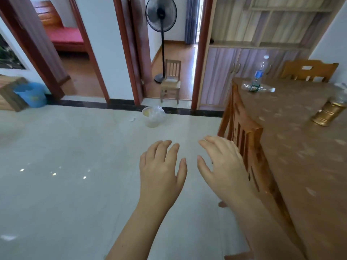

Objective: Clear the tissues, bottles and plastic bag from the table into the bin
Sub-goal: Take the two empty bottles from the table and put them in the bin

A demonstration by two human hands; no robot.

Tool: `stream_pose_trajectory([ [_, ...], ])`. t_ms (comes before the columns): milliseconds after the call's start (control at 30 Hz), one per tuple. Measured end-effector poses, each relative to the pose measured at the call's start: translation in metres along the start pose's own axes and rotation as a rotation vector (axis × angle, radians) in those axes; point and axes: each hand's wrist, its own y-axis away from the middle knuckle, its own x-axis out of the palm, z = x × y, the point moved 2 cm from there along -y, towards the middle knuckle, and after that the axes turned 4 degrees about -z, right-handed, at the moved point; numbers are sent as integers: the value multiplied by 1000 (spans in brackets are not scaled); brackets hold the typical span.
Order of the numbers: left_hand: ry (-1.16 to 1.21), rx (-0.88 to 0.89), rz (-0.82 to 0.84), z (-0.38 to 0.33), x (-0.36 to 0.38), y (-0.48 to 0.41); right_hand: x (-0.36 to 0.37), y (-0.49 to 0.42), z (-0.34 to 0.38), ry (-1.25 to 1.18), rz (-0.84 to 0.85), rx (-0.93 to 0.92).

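My left hand (162, 168) and my right hand (222, 164) are held out over the floor, palms down, fingers apart, holding nothing. The clear bin (154, 117) with a plastic liner stands on the floor ahead, near the doorway. A small white scrap (132, 119) lies on the floor beside the bin. On the far end of the table (293, 143) an upright clear bottle (261, 71) with a blue label stands behind a second clear bottle (258, 88) lying on its side.
A wooden chair (244, 139) is pushed against the table's left side, just right of my right hand. A gold canister (328, 113) stands on the table. A small wooden chair (171, 81) and a standing fan (161, 21) occupy the doorway. A blue bucket (31, 94) sits far left.
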Motion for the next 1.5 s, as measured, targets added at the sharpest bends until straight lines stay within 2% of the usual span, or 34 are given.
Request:
stream_pose_trajectory([
  [300, 68, 41, 87, 57, 75, -70, 82, -68, -22, 44, -30, 83],
  [533, 118, 140, 101, 58, 169, -163, 131, -143, -95, 93, -121, 159],
  [767, 143, 153, 199, 40, 258, -267, 164, -231, -182, 105, -161, 200],
  [1133, 215, 118, 301, 46, 396, -371, 238, -323, -280, 158, -81, 296],
  [1300, 257, 196, 274, 76, 464, -437, 292, -394, -313, 273, -81, 305],
  [1400, 304, 228, 272, 98, 501, -486, 321, -443, -330, 234, -71, 351],
  [1500, 329, 259, 250, 111, 535, -530, 344, -486, -348, 278, -50, 322],
])
